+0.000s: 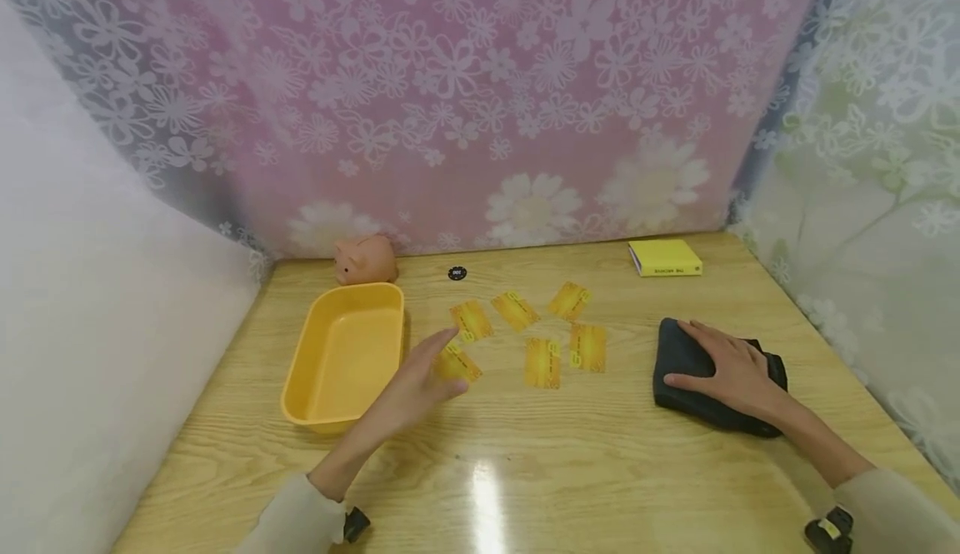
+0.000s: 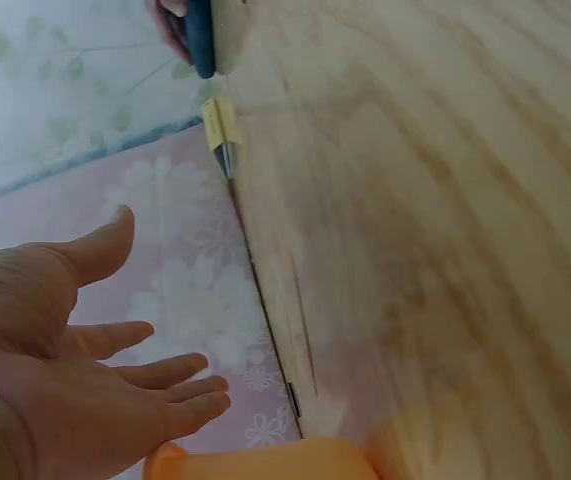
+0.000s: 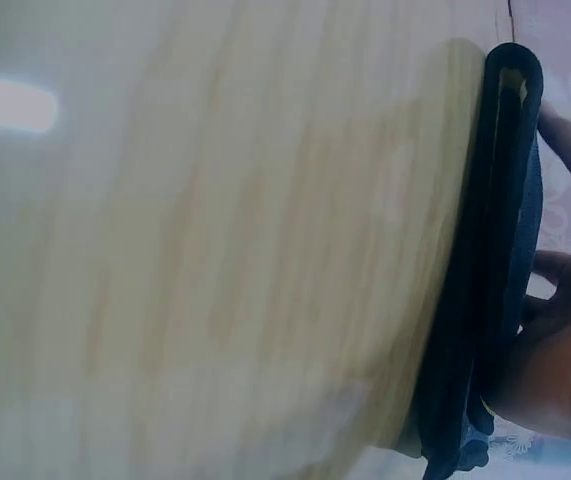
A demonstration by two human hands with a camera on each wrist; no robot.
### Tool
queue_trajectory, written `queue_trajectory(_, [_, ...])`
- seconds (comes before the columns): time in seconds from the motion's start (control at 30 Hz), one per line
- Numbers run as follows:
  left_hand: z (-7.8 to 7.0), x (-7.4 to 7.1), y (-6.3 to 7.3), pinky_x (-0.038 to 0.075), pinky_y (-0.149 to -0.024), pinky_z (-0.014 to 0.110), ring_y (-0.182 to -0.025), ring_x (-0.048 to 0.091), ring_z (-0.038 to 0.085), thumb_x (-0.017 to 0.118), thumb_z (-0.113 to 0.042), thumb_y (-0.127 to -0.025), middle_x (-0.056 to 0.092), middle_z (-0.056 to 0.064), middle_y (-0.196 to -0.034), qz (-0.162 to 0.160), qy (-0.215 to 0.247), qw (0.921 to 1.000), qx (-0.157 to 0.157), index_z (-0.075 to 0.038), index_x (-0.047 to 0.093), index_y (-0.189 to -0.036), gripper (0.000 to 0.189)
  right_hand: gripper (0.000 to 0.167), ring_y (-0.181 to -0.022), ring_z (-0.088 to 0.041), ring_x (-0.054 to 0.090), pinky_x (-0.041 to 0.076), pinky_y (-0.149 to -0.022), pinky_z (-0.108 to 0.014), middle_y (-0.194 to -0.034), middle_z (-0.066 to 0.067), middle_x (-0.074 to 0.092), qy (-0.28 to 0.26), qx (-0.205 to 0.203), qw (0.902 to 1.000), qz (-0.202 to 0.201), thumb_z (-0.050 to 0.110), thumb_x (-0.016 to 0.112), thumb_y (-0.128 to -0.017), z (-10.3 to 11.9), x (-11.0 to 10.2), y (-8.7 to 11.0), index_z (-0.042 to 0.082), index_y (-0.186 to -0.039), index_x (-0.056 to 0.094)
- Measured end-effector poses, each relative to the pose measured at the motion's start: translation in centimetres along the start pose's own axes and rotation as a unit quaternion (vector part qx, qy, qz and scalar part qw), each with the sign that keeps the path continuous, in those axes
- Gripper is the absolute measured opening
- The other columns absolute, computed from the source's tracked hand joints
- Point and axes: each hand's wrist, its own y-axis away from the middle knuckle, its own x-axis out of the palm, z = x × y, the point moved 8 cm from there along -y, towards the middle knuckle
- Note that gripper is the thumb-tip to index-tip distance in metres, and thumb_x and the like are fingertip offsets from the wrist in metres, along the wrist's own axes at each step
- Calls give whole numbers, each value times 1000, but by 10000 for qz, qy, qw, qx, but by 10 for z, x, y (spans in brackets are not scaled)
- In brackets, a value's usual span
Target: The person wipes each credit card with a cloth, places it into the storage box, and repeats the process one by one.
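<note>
Several orange-yellow cards (image 1: 543, 362) lie spread on the wooden table. My left hand (image 1: 411, 387) hovers over the nearest left card (image 1: 458, 364), partly covering it, beside the orange plastic tub (image 1: 347, 362). In the left wrist view that hand (image 2: 95, 370) has its fingers spread and holds nothing. To the right, my right hand (image 1: 738, 371) rests with fingers spread on a dark, folded, soft pouch-like thing (image 1: 678, 358). The right wrist view shows the folded edge of this dark thing (image 3: 480, 280) standing off the palm side; its exact kind cannot be told.
Behind the tub stands a pink piggy bank (image 1: 365, 260). A black poker chip (image 1: 457, 272) lies at the back, and a yellow book (image 1: 665, 257) at the back right. Floral cloth (image 1: 510, 121) hangs along the table's far edge; walls flank both sides.
</note>
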Motion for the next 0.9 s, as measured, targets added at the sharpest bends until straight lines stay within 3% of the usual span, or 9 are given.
queue_trajectory(0.27, [13,22,-7,22,-117,76,-157,5,49,67,-24,-103,11,29,-169,308,-542,9976,-290,-10,20,-167,81,110,-143,-61,21,12,-102,-84,-165,-29,25,182,-192,9996,13,51,84,-82,1,2,-1,11,-166,25])
queue_trajectory(0.5, [20,26,-11,10,-120,75,-156,3,52,67,-22,-104,9,35,-167,185,-1066,9919,-670,-7,22,-166,78,109,-144,-62,20,13,-101,-84,-165,-27,24,58,-317,9994,99,49,84,-83,3,4,-1,13,-166,25])
queue_trajectory(0.57, [22,26,-12,12,-120,74,-155,7,54,68,-17,-103,12,38,-165,108,-1166,9906,-704,-5,24,-165,77,108,-144,-62,20,12,-101,-84,-165,-27,25,19,-364,9993,101,48,85,-83,2,3,-1,13,-166,25])
queue_trajectory(0.73, [22,23,-18,32,-115,68,-144,29,53,72,-5,-98,35,38,-154,-91,-1498,9873,-516,3,36,-159,71,107,-143,-62,20,12,-101,-84,-165,-27,25,-7,-440,9990,74,46,85,-83,0,1,1,13,-166,26])
queue_trajectory(0.9, [23,23,-19,38,-110,59,-136,35,45,78,-14,-95,42,30,-150,21,-1775,9819,-665,4,53,-148,62,107,-143,-62,20,12,-102,-83,-165,-27,24,12,-492,9988,50,47,85,-84,-2,2,1,14,-166,25])
